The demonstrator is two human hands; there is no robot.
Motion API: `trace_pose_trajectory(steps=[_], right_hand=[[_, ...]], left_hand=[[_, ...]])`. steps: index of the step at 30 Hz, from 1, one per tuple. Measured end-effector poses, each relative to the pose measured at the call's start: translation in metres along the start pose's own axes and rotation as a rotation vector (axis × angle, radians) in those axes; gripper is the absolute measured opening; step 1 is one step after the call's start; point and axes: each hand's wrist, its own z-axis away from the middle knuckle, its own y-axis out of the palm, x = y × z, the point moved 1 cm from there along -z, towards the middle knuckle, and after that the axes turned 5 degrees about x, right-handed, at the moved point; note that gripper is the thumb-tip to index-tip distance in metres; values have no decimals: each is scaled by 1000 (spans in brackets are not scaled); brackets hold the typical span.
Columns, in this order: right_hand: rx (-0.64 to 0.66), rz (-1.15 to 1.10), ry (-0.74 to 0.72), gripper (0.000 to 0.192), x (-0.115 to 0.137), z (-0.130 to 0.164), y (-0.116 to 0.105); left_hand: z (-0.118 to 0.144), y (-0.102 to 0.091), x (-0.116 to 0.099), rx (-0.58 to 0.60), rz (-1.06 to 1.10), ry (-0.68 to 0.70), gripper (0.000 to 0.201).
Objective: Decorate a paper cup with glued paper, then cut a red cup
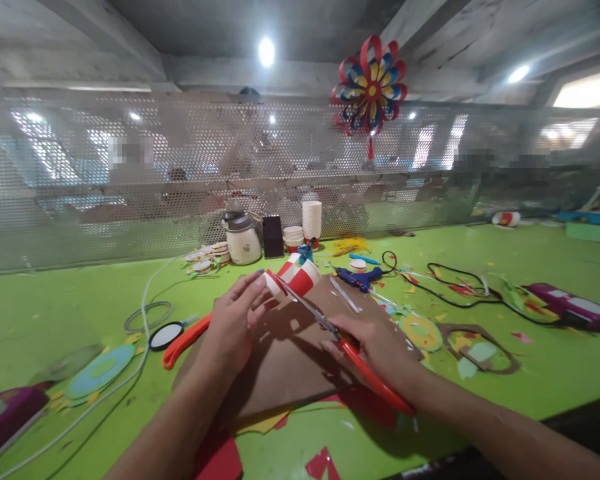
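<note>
One paper cup between scissors' blades

Two hands are working at the green table: the left hand and the right hand. They are sharing one red-and-white paper cup and one pair of red-handled scissors. One blue glue gun is lying toward one o'clock, one white cup stack is standing at twelve, and one pinwheel is hanging above.
</note>
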Motion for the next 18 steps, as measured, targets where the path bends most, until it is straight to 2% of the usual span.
trace_pose_trajectory(steps=[2,6,12,18], right_hand=[[-3,10,-30,22,-2,0,1],[-15,50,-65,20,-4,0,0],[30,1,-33,22,-1,2,-4],[4,-25,-97,25,-3,2,-4]], left_hand=[[-1,-2,0,12,-26,-36,24],[-3,-4,0,0,-10,-97,26],[-3,-4,3,25,-3,-64,27],[-5,-7,6,42,6,-36,31]])
